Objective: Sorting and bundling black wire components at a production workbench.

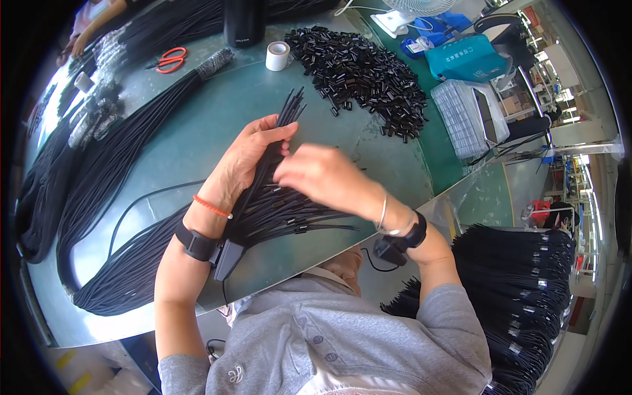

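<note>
My left hand [253, 148] is closed around a bundle of thin black cords [290, 110], whose loose ends stick up above the thumb. Close beside it, my right hand [322, 172] is smeared by motion, its fingertips near the bundle just below the left hand. Whether it pinches anything cannot be made out. Under both hands, more black cords [299, 222] fan out over the green table [388, 168], some with short shiny black pieces on them. Beyond the hands lies a large heap of small black tubes [359, 76].
A white tape roll [277, 58], red-handled scissors [172, 60] and a black cylinder [244, 23] stand or lie at the back. Long cord bundles [141, 135] cover the left. A teal bag [464, 59], clear plastic box [457, 118] and white fan [398, 20] are far right; cords [520, 289] pile at lower right.
</note>
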Tool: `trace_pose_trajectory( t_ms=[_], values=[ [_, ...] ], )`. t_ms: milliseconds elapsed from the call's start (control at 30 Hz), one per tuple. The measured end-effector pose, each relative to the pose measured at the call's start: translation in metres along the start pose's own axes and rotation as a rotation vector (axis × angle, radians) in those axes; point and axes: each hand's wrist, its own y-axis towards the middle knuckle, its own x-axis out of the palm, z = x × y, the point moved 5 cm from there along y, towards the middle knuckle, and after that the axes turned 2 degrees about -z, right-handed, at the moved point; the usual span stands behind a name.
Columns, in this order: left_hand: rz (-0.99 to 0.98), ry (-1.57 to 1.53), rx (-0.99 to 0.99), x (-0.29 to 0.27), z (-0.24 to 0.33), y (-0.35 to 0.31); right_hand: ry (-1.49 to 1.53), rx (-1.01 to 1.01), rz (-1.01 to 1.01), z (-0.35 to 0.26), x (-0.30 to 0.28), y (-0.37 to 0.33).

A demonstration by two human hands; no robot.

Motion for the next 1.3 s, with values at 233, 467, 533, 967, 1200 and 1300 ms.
trace_pose_trajectory(
  t_ms=[233,467,533,967,1200,1300],
  values=[
    [0.044,0.017,-0.056,0.001,0.000,0.000,-0.189,0.422,0.006,0.095,-0.008,-0.013],
    [0.040,0.098,0.001,-0.002,-0.001,0.002,0.233,0.435,-0.095,0.096,0.010,-0.015],
    [0.036,0.097,0.009,-0.003,-0.001,0.003,0.710,0.552,-0.071,0.098,0.012,-0.016],
    [0.043,0.004,-0.003,-0.001,-0.002,0.002,0.035,0.041,-0.065,0.020,-0.005,0.004],
    [0.091,-0.032,0.007,-0.005,0.001,0.000,-0.075,0.371,0.064,0.075,-0.019,-0.010],
    [-0.016,0.023,-0.031,-0.006,-0.001,0.003,-0.173,0.442,0.090,0.115,-0.012,-0.025]
  ],
)
